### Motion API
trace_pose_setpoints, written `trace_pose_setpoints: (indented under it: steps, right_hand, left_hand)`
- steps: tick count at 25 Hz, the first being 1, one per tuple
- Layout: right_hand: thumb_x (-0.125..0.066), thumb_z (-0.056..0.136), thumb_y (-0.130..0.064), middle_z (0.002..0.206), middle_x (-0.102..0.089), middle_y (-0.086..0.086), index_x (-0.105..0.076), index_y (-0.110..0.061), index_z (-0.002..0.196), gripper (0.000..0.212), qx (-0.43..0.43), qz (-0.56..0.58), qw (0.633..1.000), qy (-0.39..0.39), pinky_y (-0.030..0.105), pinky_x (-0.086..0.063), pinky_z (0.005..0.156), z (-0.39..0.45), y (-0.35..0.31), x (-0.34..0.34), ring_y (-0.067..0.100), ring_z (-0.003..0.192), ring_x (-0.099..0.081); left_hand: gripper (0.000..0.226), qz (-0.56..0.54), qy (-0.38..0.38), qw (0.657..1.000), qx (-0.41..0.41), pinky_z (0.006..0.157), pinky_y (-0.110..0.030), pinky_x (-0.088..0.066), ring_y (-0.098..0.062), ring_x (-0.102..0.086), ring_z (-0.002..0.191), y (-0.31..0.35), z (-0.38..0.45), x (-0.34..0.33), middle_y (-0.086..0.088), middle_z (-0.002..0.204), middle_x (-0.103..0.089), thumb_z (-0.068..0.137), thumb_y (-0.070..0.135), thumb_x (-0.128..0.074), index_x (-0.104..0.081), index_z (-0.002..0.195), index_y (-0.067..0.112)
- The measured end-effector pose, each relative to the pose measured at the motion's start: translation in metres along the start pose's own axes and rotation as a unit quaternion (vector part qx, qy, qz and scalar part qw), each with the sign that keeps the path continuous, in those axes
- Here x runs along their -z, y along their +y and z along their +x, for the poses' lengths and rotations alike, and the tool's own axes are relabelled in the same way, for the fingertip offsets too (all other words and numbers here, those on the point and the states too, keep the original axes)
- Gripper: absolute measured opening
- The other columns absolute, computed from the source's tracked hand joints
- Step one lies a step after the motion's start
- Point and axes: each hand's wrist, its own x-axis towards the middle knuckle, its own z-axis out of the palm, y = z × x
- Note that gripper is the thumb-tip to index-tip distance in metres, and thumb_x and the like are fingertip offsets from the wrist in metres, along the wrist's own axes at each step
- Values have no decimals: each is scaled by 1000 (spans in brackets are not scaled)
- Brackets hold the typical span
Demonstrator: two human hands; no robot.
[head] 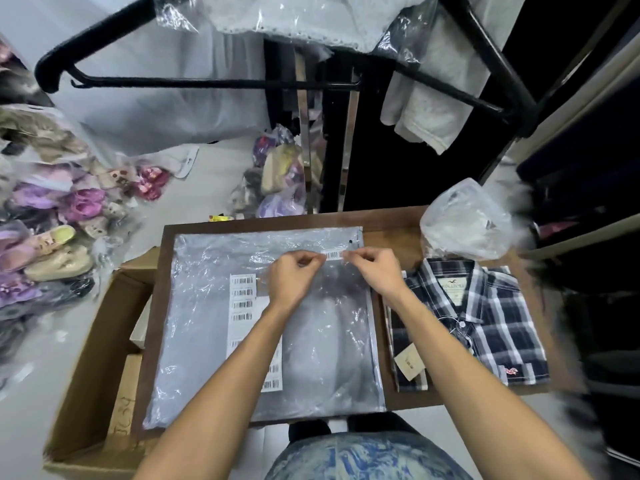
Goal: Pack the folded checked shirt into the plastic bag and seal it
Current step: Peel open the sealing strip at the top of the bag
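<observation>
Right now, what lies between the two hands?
In the head view, a small barcode sticker spans the gap between the left hand and the right hand, above the plastic bag.
</observation>
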Motion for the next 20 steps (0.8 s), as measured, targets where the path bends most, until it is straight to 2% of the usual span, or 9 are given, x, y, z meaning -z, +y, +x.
trace_pose_setpoints:
  steps: [1,4,7,10,13,15,17,20]
  right_hand:
    - [-77,86,-43,95,-80,-11,-82,-27,90,17,4,-19,1000,4,26,-52,86,3,-1,3,6,93,-71]
    - [-75,87,-42,99,-80,-10,-83,-23,98,22,6,-54,998,10,24,-51,89,14,-4,11,4,97,-70]
    - [-75,87,-42,101,-80,-10,-83,-23,100,24,-23,-66,997,10,25,-51,93,31,-3,13,5,98,-70]
    - [-74,87,-45,100,-80,-7,-82,-23,101,27,-49,-115,992,20,31,-54,91,48,2,10,11,99,-71]
    - [-71,88,-49,105,-79,-6,-81,-25,104,30,-67,-156,985,28,35,-55,91,56,4,8,17,103,-70]
    - [-70,88,-51,107,-79,-6,-80,-26,105,32,-71,-179,981,31,32,-53,86,58,3,8,19,105,-70]
    - [-70,88,-52,110,-79,-6,-80,-27,106,32,-77,-196,977,39,28,-48,79,59,0,8,20,106,-69]
    - [-72,87,-50,109,-79,-4,-81,-27,103,30,-85,-204,974,49,28,-47,78,61,-2,6,23,106,-70]
  left_hand:
    - [17,-5,-3,1000,1,68,-1,-44,-2,-71,81,3,3,-3,15,85,-77,89,38,-75,-83,93,24]
    - [18,-5,-6,1000,11,87,-26,-57,-5,-74,87,0,20,-16,14,88,-81,85,44,-74,-83,89,29]
    - [17,-17,-27,998,46,93,-35,-58,-7,-75,91,2,36,-29,15,92,-81,83,46,-76,-82,86,31]
    - [16,-4,-31,997,73,89,-28,-56,-9,-74,95,6,49,-40,11,99,-81,87,40,-77,-83,93,26]
    - [16,40,-26,996,74,66,-13,-46,-5,-69,85,10,57,-47,16,91,-77,91,37,-73,-83,95,25]
    - [17,62,-26,995,70,60,-12,-41,-5,-67,80,12,61,-49,14,89,-77,92,38,-71,-82,95,26]
    - [18,66,-24,995,71,65,-19,-50,-9,-71,82,9,67,-50,11,90,-80,89,39,-72,-82,92,25]
    - [18,67,-28,995,74,76,-26,-56,-12,-74,86,4,72,-50,10,89,-81,87,41,-73,-82,89,26]
